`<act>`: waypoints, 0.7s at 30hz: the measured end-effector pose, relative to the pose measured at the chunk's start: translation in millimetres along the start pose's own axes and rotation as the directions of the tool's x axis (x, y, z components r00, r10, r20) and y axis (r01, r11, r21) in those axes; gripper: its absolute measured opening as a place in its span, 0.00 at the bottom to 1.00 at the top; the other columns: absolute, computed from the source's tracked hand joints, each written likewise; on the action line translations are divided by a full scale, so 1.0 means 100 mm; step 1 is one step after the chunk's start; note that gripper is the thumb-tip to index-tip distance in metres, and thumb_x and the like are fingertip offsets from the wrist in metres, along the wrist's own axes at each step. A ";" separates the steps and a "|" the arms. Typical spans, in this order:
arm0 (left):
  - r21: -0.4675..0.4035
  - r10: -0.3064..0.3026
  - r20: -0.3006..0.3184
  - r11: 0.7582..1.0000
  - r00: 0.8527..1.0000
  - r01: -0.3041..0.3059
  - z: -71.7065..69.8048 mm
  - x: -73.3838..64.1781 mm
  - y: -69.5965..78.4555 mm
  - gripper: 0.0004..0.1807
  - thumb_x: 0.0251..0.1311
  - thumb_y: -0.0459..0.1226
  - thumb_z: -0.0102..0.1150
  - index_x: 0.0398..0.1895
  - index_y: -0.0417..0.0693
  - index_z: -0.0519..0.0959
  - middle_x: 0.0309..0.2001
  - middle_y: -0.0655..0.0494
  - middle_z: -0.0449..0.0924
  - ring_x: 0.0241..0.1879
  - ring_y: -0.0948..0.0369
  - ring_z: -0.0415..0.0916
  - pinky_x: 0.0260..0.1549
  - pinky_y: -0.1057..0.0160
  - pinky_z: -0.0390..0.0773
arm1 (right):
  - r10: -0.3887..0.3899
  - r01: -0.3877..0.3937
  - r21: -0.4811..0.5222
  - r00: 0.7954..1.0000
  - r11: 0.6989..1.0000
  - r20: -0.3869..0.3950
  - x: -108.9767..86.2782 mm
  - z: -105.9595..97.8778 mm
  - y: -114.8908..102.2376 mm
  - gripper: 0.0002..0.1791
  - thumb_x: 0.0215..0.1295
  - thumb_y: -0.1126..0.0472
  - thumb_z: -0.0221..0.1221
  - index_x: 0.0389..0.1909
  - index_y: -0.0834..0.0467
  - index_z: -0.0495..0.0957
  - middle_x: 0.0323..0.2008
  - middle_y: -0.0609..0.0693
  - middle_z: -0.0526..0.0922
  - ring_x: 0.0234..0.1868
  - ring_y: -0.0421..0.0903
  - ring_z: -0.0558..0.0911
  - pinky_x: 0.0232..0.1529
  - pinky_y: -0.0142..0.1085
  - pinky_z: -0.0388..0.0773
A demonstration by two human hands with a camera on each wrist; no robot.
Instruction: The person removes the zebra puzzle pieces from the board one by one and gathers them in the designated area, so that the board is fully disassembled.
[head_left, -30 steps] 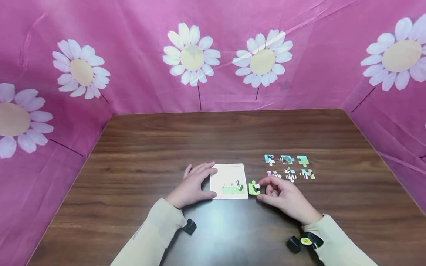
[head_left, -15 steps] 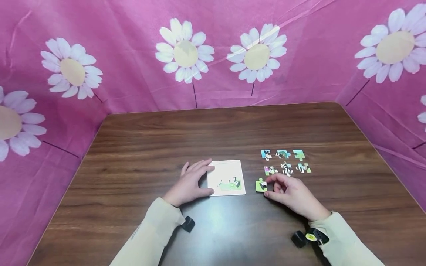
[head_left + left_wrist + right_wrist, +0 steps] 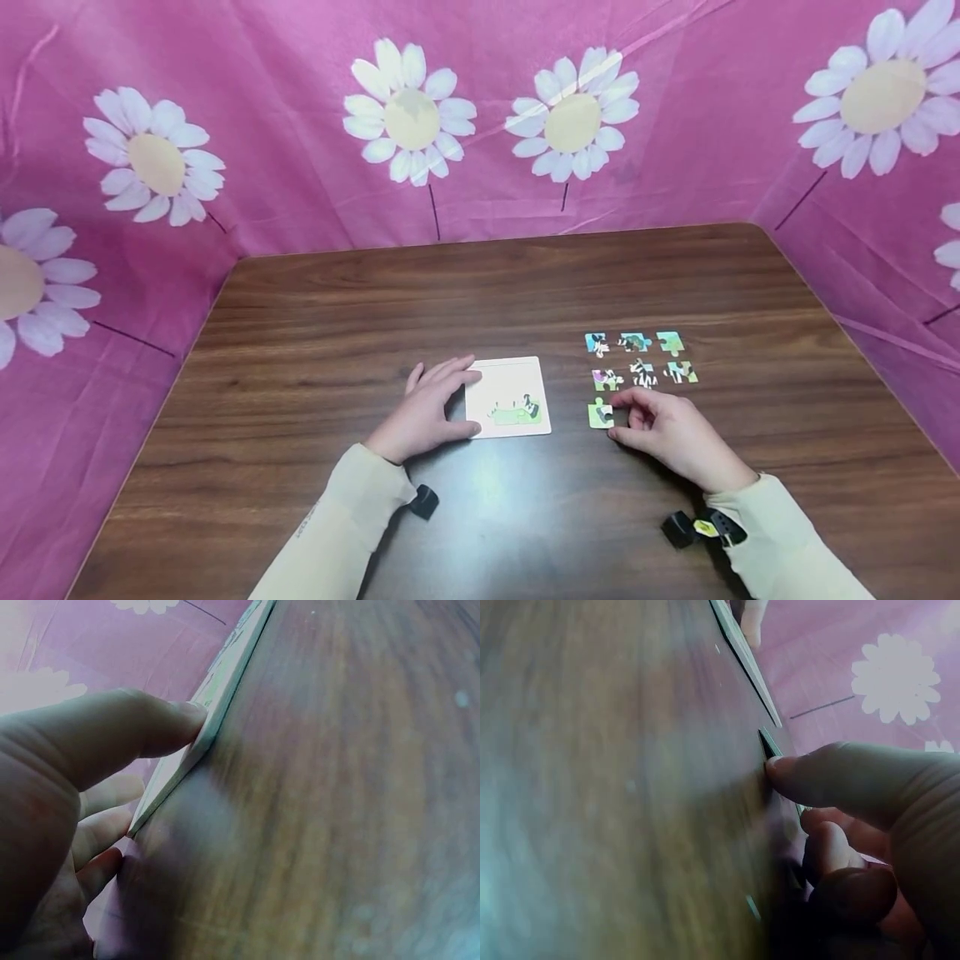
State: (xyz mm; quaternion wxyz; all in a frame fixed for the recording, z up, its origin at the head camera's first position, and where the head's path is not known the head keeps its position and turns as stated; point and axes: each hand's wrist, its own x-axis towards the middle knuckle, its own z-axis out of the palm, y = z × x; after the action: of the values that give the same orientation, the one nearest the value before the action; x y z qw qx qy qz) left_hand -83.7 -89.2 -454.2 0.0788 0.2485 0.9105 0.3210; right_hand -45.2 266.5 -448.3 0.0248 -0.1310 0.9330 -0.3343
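In the head view my left hand (image 3: 429, 407) rests on the left edge of a white puzzle board (image 3: 507, 379). The left wrist view shows its thumb (image 3: 169, 724) on the board's edge and the other fingers near the far corner. A green section with black and white parts lies at the board's lower right. My right hand (image 3: 678, 433) pinches a green puzzle piece (image 3: 600, 414) by its right side, between thumb and index finger. The piece is low over the table, right of the board. Its underside contact is hard to make out in the right wrist view.
Loose puzzle pieces lie in two rows beyond my right hand, among them a blue one (image 3: 597, 343), a green one (image 3: 671, 342) and a striped one (image 3: 643, 373). They lie on a brown wooden table (image 3: 337, 317). A pink cloth (image 3: 285, 125) with daisies hangs behind.
My right hand has carried the green piece rightward, away from the board and to just in front of the loose pieces. The left hand stays on the board. The head view has shifted slightly.
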 end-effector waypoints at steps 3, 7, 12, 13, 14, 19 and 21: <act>0.002 -0.002 0.006 1.000 1.000 0.002 0.00 0.00 0.00 0.39 0.51 0.44 0.73 0.68 0.48 0.72 0.76 0.55 0.60 0.76 0.52 0.55 0.72 0.37 0.33 | -0.004 0.004 -0.005 1.000 1.000 0.006 -0.01 -0.01 0.01 0.15 0.54 0.61 0.73 0.42 0.55 0.82 0.21 0.38 0.71 0.22 0.33 0.69 0.27 0.31 0.68; 0.000 -0.003 0.003 1.000 1.000 0.003 0.01 0.00 -0.01 0.38 0.51 0.44 0.74 0.68 0.48 0.73 0.76 0.54 0.60 0.76 0.52 0.54 0.72 0.37 0.33 | -0.008 0.008 -0.014 1.000 1.000 0.013 -0.02 -0.02 0.01 0.15 0.53 0.62 0.73 0.42 0.56 0.81 0.21 0.38 0.71 0.22 0.33 0.69 0.27 0.30 0.68; -0.007 -0.006 0.004 1.000 1.000 0.006 0.02 -0.01 -0.01 0.38 0.51 0.44 0.74 0.67 0.48 0.73 0.76 0.54 0.61 0.76 0.52 0.55 0.72 0.37 0.33 | -0.005 0.005 -0.019 1.000 1.000 0.018 -0.04 -0.03 0.02 0.15 0.53 0.61 0.73 0.41 0.56 0.81 0.21 0.38 0.71 0.22 0.32 0.69 0.27 0.30 0.68; -0.009 -0.006 0.003 1.000 1.000 0.006 0.02 -0.01 -0.01 0.38 0.51 0.44 0.74 0.67 0.48 0.73 0.76 0.54 0.61 0.76 0.52 0.55 0.72 0.37 0.33 | -0.007 0.008 -0.024 1.000 1.000 0.017 -0.04 -0.03 0.02 0.15 0.53 0.61 0.73 0.41 0.56 0.81 0.21 0.37 0.71 0.22 0.32 0.69 0.27 0.30 0.68; -0.010 -0.004 0.002 1.000 1.000 0.004 0.02 -0.01 -0.01 0.37 0.51 0.43 0.74 0.67 0.48 0.73 0.76 0.54 0.61 0.76 0.52 0.55 0.72 0.37 0.33 | -0.010 0.010 -0.026 1.000 1.000 0.016 -0.04 -0.04 0.03 0.15 0.53 0.61 0.73 0.41 0.56 0.81 0.21 0.37 0.71 0.22 0.32 0.69 0.27 0.30 0.68; -0.007 0.000 -0.003 1.000 1.000 0.000 0.00 -0.01 0.00 0.37 0.51 0.43 0.74 0.67 0.48 0.73 0.76 0.54 0.61 0.76 0.52 0.55 0.72 0.37 0.33 | -0.020 0.021 -0.036 1.000 0.999 0.010 -0.05 -0.06 0.04 0.15 0.53 0.61 0.73 0.42 0.56 0.82 0.21 0.37 0.70 0.22 0.32 0.69 0.27 0.30 0.68; -0.004 -0.002 0.000 1.000 1.000 0.002 0.00 -0.01 0.00 0.38 0.51 0.44 0.74 0.67 0.48 0.73 0.76 0.54 0.61 0.76 0.52 0.55 0.72 0.38 0.33 | -0.018 0.019 -0.034 1.000 0.999 0.010 -0.07 -0.07 0.04 0.16 0.53 0.62 0.73 0.42 0.56 0.82 0.21 0.37 0.70 0.22 0.32 0.69 0.27 0.30 0.68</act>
State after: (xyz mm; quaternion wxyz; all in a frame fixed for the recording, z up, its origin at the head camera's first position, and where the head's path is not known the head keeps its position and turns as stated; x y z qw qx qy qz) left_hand -82.9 -89.5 -454.3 0.0795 0.2476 0.9101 0.3226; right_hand -40.6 275.8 -445.7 0.0242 -0.1417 0.9371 -0.3181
